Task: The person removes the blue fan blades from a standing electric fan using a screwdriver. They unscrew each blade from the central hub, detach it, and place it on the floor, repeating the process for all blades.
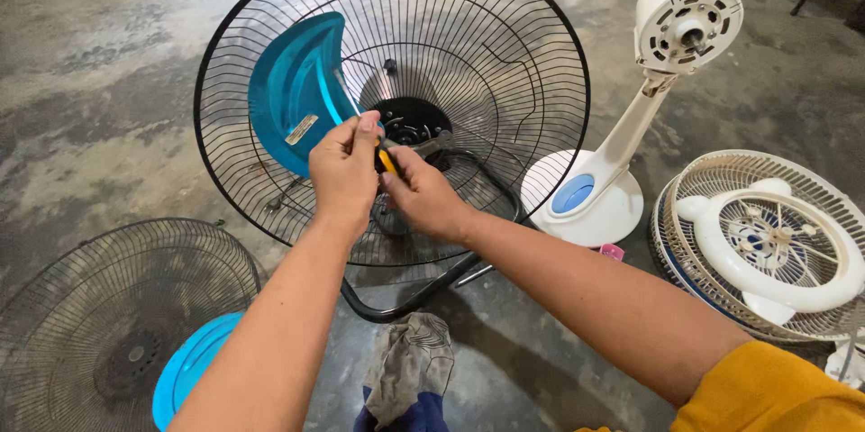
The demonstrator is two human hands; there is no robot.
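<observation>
Left hand [344, 169] closed around a thin metal shaft, apparently a screwdriver [387, 160] with a yellow-and-black handle; right hand [422, 193] pinched on that handle just beside the left. Both held in front of the black hub [410, 121] at the centre of a large black wire fan guard [541, 81], standing tilted on its black tube stand [405, 301] on the concrete floor [108, 81]. Blue fan blade [297, 90] leaning inside the guard, upper left of the hub, loose-looking. Second guard [99, 306] with another blue blade [194, 364] lying lower left; white fan stand with bare motor [687, 22] and a white grille [766, 243] to the right; grey rag [410, 364] below.

Likely faults from here: tool tip slipping off the fastener under side load, striking the wires or a finger; guard tipping if pushed off balance; leaning blade sliding down onto the hands. Tip contact hidden behind the hands.
</observation>
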